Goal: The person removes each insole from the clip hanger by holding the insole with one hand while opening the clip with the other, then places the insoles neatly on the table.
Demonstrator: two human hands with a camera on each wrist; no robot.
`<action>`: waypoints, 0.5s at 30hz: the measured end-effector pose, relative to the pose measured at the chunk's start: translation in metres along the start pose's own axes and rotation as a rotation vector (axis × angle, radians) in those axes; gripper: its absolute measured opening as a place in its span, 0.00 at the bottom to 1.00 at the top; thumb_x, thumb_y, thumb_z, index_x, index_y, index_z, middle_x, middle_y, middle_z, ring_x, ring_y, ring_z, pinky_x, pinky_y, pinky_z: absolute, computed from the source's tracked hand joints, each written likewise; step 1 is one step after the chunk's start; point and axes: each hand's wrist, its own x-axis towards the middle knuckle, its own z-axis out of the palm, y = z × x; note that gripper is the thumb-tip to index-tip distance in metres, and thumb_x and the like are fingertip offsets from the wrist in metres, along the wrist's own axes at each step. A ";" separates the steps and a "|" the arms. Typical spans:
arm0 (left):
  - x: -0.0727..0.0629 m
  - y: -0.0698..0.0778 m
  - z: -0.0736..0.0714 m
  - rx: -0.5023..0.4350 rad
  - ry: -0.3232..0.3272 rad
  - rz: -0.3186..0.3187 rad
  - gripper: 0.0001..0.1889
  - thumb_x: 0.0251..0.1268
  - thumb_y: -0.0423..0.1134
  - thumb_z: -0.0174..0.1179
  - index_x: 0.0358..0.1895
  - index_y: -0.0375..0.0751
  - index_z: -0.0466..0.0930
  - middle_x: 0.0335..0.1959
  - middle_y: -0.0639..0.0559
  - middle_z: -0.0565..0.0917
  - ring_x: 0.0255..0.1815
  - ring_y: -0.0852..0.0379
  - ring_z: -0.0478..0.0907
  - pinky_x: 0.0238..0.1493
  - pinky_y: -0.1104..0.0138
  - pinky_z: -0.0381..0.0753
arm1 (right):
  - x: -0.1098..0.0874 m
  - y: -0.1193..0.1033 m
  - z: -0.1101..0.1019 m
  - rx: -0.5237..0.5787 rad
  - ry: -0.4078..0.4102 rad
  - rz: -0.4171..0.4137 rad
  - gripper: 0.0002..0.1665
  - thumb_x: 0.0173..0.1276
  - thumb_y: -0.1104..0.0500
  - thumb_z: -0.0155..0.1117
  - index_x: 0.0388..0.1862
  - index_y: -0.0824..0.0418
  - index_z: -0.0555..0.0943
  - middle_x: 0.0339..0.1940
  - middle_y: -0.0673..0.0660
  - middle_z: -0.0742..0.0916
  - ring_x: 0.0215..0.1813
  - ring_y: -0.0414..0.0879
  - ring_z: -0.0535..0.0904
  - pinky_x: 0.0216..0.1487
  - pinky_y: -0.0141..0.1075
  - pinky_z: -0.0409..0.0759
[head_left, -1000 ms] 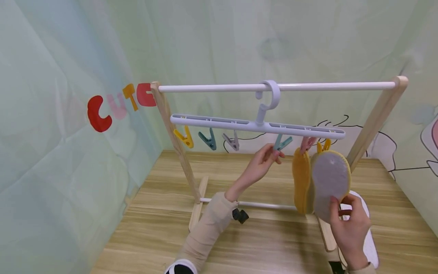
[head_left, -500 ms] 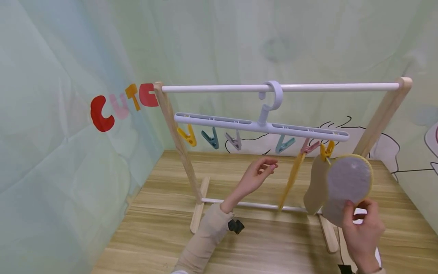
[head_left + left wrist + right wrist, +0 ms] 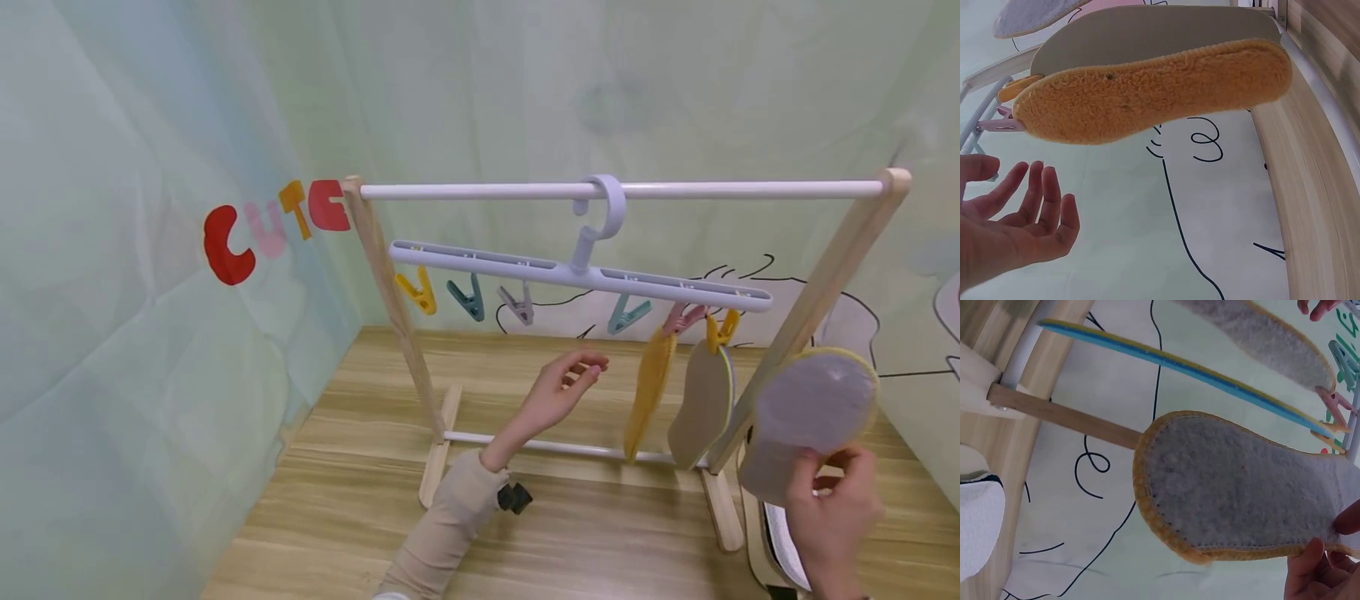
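Insole (image 3: 1241, 487), rounded, felty grey, fuzzy-edged, pinched by the right fingers (image 3: 1306, 565).

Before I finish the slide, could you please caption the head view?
Right fingers hold a gray insole beside two hanging insoles.

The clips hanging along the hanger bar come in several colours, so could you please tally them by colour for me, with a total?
Yellow clips: 2
Teal clips: 2
Grey clip: 1
Pink clip: 1
Total: 6
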 end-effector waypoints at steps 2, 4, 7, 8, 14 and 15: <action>0.000 0.000 0.000 -0.002 -0.006 0.002 0.14 0.66 0.31 0.46 0.50 0.27 0.72 0.47 0.36 0.78 0.45 0.44 0.76 0.40 0.74 0.73 | 0.001 0.002 -0.003 -0.008 -0.005 0.026 0.16 0.55 0.68 0.52 0.31 0.45 0.69 0.26 0.25 0.69 0.25 0.14 0.63 0.24 0.08 0.61; 0.000 0.000 0.000 -0.003 -0.010 0.001 0.14 0.66 0.31 0.46 0.50 0.27 0.72 0.47 0.35 0.78 0.44 0.44 0.76 0.39 0.76 0.72 | 0.002 0.004 -0.006 -0.018 -0.014 0.044 0.21 0.55 0.68 0.52 0.33 0.39 0.66 0.26 0.24 0.69 0.24 0.13 0.63 0.24 0.08 0.61; 0.000 0.000 0.000 -0.005 -0.015 0.003 0.13 0.66 0.31 0.45 0.50 0.28 0.72 0.47 0.35 0.78 0.44 0.44 0.76 0.38 0.78 0.71 | 0.003 0.008 -0.010 -0.017 -0.046 0.086 0.24 0.56 0.68 0.51 0.33 0.35 0.63 0.26 0.24 0.69 0.26 0.13 0.64 0.25 0.07 0.62; 0.000 0.000 0.000 -0.006 -0.017 0.005 0.13 0.66 0.31 0.45 0.49 0.28 0.72 0.47 0.35 0.78 0.44 0.44 0.76 0.38 0.78 0.71 | 0.004 0.009 -0.011 -0.016 -0.060 0.107 0.24 0.56 0.68 0.50 0.32 0.34 0.62 0.25 0.23 0.69 0.27 0.13 0.64 0.25 0.07 0.62; -0.001 0.001 -0.001 -0.012 -0.027 0.013 0.13 0.66 0.30 0.45 0.49 0.27 0.71 0.47 0.34 0.78 0.45 0.42 0.76 0.40 0.75 0.73 | 0.010 0.022 -0.021 -0.017 -0.196 0.287 0.22 0.59 0.67 0.48 0.31 0.35 0.62 0.25 0.24 0.70 0.30 0.18 0.65 0.27 0.10 0.62; -0.001 0.001 -0.001 -0.012 -0.029 0.014 0.13 0.66 0.30 0.45 0.50 0.27 0.71 0.47 0.34 0.78 0.45 0.42 0.76 0.40 0.74 0.73 | 0.011 0.025 -0.022 -0.018 -0.215 0.308 0.22 0.59 0.67 0.47 0.32 0.35 0.62 0.25 0.24 0.70 0.30 0.18 0.65 0.27 0.10 0.62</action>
